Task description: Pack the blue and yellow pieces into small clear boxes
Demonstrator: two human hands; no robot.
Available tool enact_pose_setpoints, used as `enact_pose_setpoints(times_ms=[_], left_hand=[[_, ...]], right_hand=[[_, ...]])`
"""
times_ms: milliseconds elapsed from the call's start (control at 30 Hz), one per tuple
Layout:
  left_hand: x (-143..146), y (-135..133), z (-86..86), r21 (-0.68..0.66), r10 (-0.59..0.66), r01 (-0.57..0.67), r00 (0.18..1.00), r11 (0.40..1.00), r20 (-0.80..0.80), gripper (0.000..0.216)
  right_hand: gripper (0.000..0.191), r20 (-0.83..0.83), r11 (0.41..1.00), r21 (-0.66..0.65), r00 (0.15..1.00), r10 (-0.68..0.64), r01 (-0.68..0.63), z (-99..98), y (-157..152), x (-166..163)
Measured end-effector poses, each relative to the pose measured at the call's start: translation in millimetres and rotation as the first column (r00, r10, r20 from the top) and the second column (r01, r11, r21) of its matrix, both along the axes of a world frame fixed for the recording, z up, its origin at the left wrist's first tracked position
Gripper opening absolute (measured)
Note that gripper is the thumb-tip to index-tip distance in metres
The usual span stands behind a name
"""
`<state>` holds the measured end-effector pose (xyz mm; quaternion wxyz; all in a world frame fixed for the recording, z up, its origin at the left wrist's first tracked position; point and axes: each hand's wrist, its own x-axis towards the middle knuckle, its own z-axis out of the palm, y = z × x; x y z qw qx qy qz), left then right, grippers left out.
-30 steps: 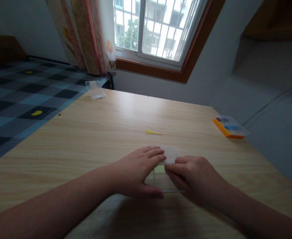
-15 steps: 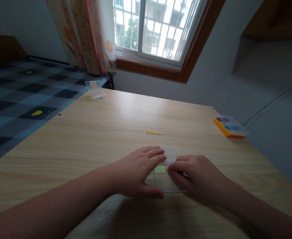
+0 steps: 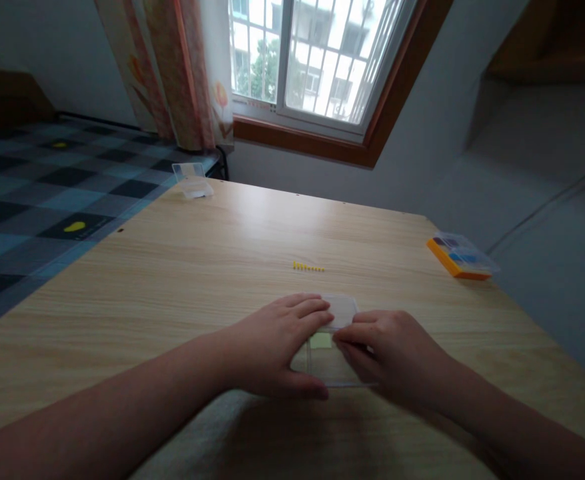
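A small clear plastic box (image 3: 328, 367) with a pale green patch inside lies on the wooden table (image 3: 197, 267), its clear lid (image 3: 341, 309) folded back behind it. My left hand (image 3: 277, 347) lies flat over the box's left side, fingers stretched across onto the lid, thumb along the near edge. My right hand (image 3: 390, 357) rests at the box's right side with fingers curled, their tips pinched together over the box's far edge. What they pinch is too small to make out. A short row of yellow beads (image 3: 308, 267) lies on the table beyond the box.
Another clear box (image 3: 191, 180) stands open at the table's far left corner. An orange-based case with a clear lid (image 3: 461, 255) sits at the right edge. A checkered bed (image 3: 47, 187) lies left of the table; curtain and window are behind.
My right hand's fingertips shifted slightly left and forward over the box. The left hand and the box stayed put.
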<state>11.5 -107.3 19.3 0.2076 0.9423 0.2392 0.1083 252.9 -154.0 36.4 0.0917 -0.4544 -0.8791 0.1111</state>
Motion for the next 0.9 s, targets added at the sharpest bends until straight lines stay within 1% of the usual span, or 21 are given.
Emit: enact_pose_setpoints(times_ms=[167, 500, 633, 767, 900], left_hand=[[-1.5, -0.2, -3.9, 0.0, -0.001, 0.001, 1.0, 1.0, -0.013, 0.092], [-0.9, 1.2, -1.0, 0.002, -0.004, 0.004, 1.0, 1.0, -0.025, 0.094], [-0.5, 1.2, -0.7, 0.007, -0.004, 0.004, 1.0, 1.0, -0.029, 0.093], [-0.5, 0.7, 0.3, 0.013, -0.004, 0.005, 0.999, 1.0, -0.042, 0.093], [-0.5, 0.0, 0.3, 0.015, -0.006, 0.006, 0.999, 1.0, -0.039, 0.093]], right_hand=[[0.02, 0.023, 1.0, -0.005, 1.0, -0.003, 0.003, -0.4, 0.2, 0.0], [0.019, 0.057, 1.0, 0.022, 0.998, 0.001, -0.002, -2.7, 0.1, -1.8], [0.019, 0.027, 0.999, 0.051, 1.0, -0.003, 0.001, 2.8, -0.2, 2.3], [0.019, 0.072, 0.998, 0.021, 0.995, 0.062, -0.063, 10.5, 2.7, 6.3], [0.02, 0.102, 0.994, -0.017, 0.989, 0.108, -0.107, 11.2, 4.2, 6.8]])
